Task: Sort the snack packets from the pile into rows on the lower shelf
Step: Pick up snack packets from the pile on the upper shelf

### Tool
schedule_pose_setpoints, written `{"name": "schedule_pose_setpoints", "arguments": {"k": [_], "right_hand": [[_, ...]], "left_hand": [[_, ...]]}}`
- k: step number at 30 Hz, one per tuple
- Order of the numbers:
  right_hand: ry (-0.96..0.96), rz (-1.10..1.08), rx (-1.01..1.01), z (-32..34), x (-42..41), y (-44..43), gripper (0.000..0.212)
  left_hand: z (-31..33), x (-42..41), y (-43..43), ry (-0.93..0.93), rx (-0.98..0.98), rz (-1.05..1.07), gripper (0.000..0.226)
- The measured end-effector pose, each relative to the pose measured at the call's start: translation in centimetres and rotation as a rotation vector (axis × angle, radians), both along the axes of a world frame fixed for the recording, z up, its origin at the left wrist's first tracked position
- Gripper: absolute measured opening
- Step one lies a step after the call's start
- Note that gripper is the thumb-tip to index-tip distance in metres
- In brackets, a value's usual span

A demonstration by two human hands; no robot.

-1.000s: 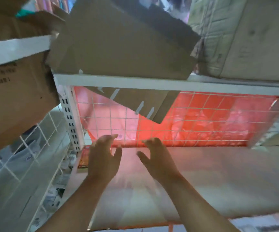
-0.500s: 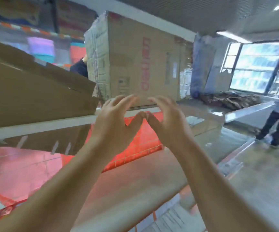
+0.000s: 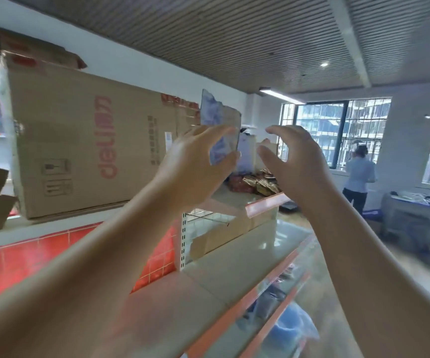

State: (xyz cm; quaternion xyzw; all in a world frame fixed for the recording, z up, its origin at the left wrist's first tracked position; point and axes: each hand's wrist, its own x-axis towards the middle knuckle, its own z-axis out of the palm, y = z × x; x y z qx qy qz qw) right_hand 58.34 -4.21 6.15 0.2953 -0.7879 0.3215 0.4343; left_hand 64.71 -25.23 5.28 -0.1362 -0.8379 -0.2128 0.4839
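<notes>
While both arms are raised in front of the shelving in the head view, the left hand [image 3: 196, 164] and the right hand [image 3: 294, 161] hover side by side, apart from each other. Each is half open, with fingers curved like a claw and thumb held away, and neither grips anything. The pile of snack packets [image 3: 255, 183], red and gold, lies far off on the upper shelf, seen in the gap between the hands. A bluish wrapped bundle [image 3: 216, 112] stands behind the left fingers, beside a large cardboard box [image 3: 84, 151] on the left. Below runs a pale shelf board [image 3: 234, 270] with a red grid panel [image 3: 28, 254] behind it. Far right, a person [image 3: 360, 177] stands by the window.
</notes>
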Motion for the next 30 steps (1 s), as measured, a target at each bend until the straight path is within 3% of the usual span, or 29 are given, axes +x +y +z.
{"name": "schedule_pose_setpoints", "arguments": {"k": [7, 14, 30], "right_hand": [[-0.009, -0.079, -0.027, 0.6, -6.1, 9.5, 0.044], [-0.139, -0.166, 0.009, -0.6, -15.0, 15.0, 0.044], [-0.261, -0.226, 0.087, -0.7, -39.7, 16.8, 0.044]], "left_hand": [[0.4, -8.6, 8.3, -0.043, -0.004, -0.046, 0.049], [-0.7, -18.6, 12.2, -0.151, -0.031, -0.052, 0.050], [3.6, -45.4, 12.4, -0.304, -0.189, -0.023, 0.048]]}}
